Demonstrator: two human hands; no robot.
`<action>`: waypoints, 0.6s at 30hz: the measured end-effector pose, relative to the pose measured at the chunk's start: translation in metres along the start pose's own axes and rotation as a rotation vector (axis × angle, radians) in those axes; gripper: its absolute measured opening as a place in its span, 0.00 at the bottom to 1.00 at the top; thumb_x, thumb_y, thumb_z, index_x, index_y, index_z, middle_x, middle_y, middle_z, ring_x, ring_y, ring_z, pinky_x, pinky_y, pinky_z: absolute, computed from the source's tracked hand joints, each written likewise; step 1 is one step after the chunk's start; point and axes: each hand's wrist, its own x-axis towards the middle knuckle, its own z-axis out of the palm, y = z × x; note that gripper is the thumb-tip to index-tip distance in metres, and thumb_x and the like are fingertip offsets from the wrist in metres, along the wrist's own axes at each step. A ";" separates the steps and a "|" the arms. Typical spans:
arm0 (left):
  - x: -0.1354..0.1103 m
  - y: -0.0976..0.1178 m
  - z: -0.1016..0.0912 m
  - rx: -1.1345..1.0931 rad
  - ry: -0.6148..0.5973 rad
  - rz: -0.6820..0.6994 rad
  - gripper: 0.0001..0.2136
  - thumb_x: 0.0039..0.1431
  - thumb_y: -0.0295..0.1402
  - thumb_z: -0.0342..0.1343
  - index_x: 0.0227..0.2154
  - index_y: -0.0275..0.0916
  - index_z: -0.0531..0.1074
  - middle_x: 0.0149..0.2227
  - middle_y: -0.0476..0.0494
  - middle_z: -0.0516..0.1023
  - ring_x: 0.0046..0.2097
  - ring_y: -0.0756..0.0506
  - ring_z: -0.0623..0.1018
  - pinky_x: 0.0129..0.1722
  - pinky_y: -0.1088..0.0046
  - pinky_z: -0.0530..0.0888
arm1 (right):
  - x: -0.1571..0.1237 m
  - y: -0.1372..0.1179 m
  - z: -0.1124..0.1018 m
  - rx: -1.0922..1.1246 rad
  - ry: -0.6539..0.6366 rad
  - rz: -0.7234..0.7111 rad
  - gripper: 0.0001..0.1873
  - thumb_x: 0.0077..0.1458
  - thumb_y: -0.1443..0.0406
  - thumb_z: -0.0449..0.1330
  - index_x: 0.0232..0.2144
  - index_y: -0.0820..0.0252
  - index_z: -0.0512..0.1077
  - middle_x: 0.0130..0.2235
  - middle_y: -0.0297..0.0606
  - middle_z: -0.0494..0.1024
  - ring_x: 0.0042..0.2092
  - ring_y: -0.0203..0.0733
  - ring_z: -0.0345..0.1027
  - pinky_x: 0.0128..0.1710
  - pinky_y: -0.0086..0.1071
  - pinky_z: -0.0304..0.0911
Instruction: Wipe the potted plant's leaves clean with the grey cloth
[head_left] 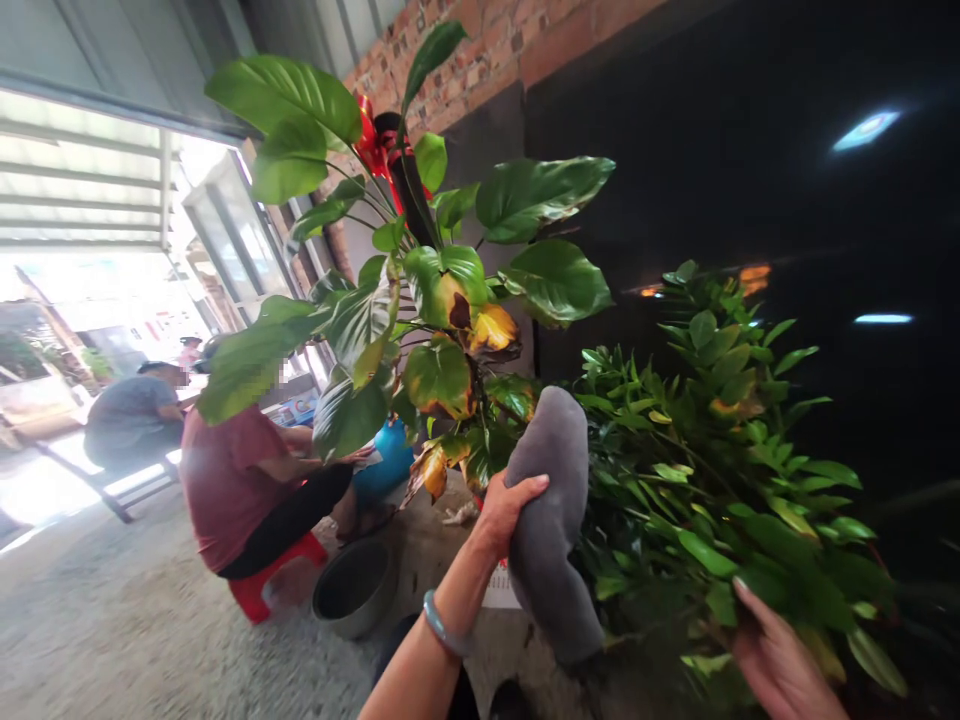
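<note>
Grey plush piece (553, 480) sits at five o'clock in my view, and my left hand (504, 512) has its grip clamped on the piece's nine o'clock edge. At four o'clock, my right hand (786, 655) meets the leafy plant (697, 500); I cannot tell whether that grip closes on a leaf. Toward twelve rises a broad-leaved plant (446, 280).

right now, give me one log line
left hand: holds grey cushion-like object | right hand: at bushy plant | ahead: tall plant with red ribbon
</note>
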 end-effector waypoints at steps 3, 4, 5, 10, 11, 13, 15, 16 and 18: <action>-0.006 -0.030 0.003 0.143 -0.054 -0.074 0.17 0.26 0.39 0.68 0.24 0.37 0.76 0.21 0.49 0.74 0.25 0.47 0.71 0.27 0.70 0.69 | 0.000 0.001 -0.001 -0.034 0.008 -0.017 0.16 0.29 0.65 0.72 0.26 0.52 0.74 0.25 0.27 0.80 0.24 0.40 0.71 0.27 0.33 0.71; -0.013 -0.044 0.003 0.207 -0.124 -0.119 0.15 0.26 0.38 0.68 0.22 0.38 0.76 0.21 0.50 0.74 0.25 0.48 0.70 0.27 0.70 0.69 | 0.001 0.001 -0.002 -0.052 0.011 -0.018 0.16 0.29 0.64 0.71 0.26 0.53 0.74 0.25 0.28 0.81 0.25 0.41 0.71 0.27 0.35 0.71; -0.022 -0.056 0.003 0.260 -0.201 -0.166 0.13 0.27 0.37 0.68 0.21 0.39 0.76 0.20 0.51 0.74 0.24 0.48 0.70 0.27 0.71 0.68 | 0.001 0.001 -0.003 -0.071 0.013 -0.011 0.15 0.30 0.63 0.71 0.27 0.53 0.74 0.25 0.29 0.81 0.25 0.42 0.72 0.27 0.36 0.71; -0.040 -0.049 0.002 0.159 -0.365 -0.171 0.17 0.27 0.39 0.70 0.25 0.38 0.78 0.23 0.51 0.76 0.25 0.49 0.71 0.29 0.71 0.70 | 0.002 -0.002 -0.006 -0.069 0.019 0.037 0.14 0.29 0.63 0.71 0.24 0.53 0.74 0.24 0.29 0.80 0.23 0.43 0.71 0.25 0.38 0.71; -0.035 -0.036 0.001 0.088 -0.314 -0.105 0.20 0.27 0.40 0.70 0.27 0.36 0.78 0.24 0.50 0.76 0.25 0.48 0.72 0.29 0.71 0.71 | 0.001 -0.003 -0.006 -0.058 0.024 0.034 0.14 0.28 0.64 0.71 0.24 0.53 0.74 0.23 0.29 0.80 0.23 0.42 0.70 0.25 0.36 0.70; -0.018 -0.011 0.000 -0.038 -0.133 0.040 0.22 0.26 0.42 0.71 0.28 0.35 0.77 0.24 0.49 0.76 0.25 0.48 0.72 0.29 0.70 0.71 | 0.000 -0.005 -0.004 -0.046 0.029 0.030 0.14 0.27 0.65 0.70 0.24 0.52 0.74 0.24 0.29 0.80 0.24 0.41 0.70 0.23 0.34 0.69; -0.003 0.001 -0.003 -0.083 0.065 0.121 0.21 0.29 0.41 0.70 0.28 0.35 0.76 0.23 0.48 0.75 0.25 0.47 0.73 0.29 0.70 0.72 | -0.001 -0.005 -0.002 -0.049 0.014 0.029 0.15 0.28 0.65 0.70 0.25 0.52 0.74 0.25 0.29 0.81 0.25 0.42 0.71 0.22 0.34 0.68; 0.002 0.000 -0.005 -0.067 0.133 0.122 0.19 0.30 0.40 0.69 0.28 0.36 0.75 0.23 0.48 0.75 0.26 0.47 0.73 0.30 0.70 0.72 | -0.001 -0.005 -0.002 -0.051 0.006 0.027 0.15 0.28 0.65 0.70 0.26 0.52 0.74 0.25 0.29 0.81 0.25 0.42 0.71 0.21 0.35 0.68; -0.002 -0.016 -0.009 0.033 0.162 0.060 0.16 0.30 0.37 0.68 0.26 0.36 0.76 0.22 0.47 0.76 0.27 0.46 0.73 0.30 0.70 0.72 | -0.001 -0.003 -0.002 -0.055 0.006 0.022 0.16 0.29 0.64 0.70 0.26 0.53 0.74 0.25 0.29 0.81 0.25 0.43 0.71 0.21 0.36 0.69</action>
